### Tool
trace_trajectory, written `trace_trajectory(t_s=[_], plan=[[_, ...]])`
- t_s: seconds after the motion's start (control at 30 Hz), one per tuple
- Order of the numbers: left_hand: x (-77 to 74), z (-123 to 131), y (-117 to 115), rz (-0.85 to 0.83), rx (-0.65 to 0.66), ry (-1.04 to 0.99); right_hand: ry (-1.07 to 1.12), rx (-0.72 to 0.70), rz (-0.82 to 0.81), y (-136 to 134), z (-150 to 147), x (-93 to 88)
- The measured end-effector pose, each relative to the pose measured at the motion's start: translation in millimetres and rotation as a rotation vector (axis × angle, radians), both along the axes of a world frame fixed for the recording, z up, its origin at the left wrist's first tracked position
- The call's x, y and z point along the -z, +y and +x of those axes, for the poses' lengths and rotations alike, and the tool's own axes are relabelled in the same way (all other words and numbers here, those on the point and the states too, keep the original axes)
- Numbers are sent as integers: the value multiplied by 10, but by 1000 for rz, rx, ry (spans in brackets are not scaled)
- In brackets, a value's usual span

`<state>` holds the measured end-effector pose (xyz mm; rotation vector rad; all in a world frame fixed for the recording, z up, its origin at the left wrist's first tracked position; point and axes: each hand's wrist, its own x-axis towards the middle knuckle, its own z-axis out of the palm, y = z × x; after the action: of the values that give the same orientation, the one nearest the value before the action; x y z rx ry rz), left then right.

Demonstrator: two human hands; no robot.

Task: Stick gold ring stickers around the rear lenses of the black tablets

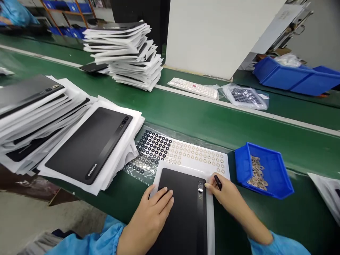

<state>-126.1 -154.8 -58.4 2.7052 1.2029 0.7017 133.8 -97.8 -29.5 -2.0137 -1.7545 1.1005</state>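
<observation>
A black tablet back cover (177, 212) lies on white wrapping sheet at the table's front edge. My left hand (150, 217) rests on its left side, fingers stretched out and lying on the surface. At the cover's upper right, by the camera area, my right hand (228, 194) is closed around a short black pen-like tool (218, 182). The fingertips of this hand touch the cover's edge beside the camera rings; the tool's tip is hidden. Behind the cover lies a sheet of gold-coloured rings (199, 153), with black rings (154, 145) under clear film to its left.
Right of my right hand stands a blue bin (278, 173) holding small rings (257, 175). Stacked, paper-wrapped covers (87, 145) stand at left, with a taller stack (130, 56) behind. Bagged parts (245, 97) lie across the green table. Another person's blue sleeve (18, 14) shows far left.
</observation>
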Motion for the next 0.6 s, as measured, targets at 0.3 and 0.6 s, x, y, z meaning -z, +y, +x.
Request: trace_trajectory(t_s=[0.3, 0.6], plan=[[-346, 765, 587, -503, 34, 48, 47, -282, 339, -517, 183, 428], [-365, 1075, 1002, -547, 204, 217, 65, -329, 438, -477, 257, 480]])
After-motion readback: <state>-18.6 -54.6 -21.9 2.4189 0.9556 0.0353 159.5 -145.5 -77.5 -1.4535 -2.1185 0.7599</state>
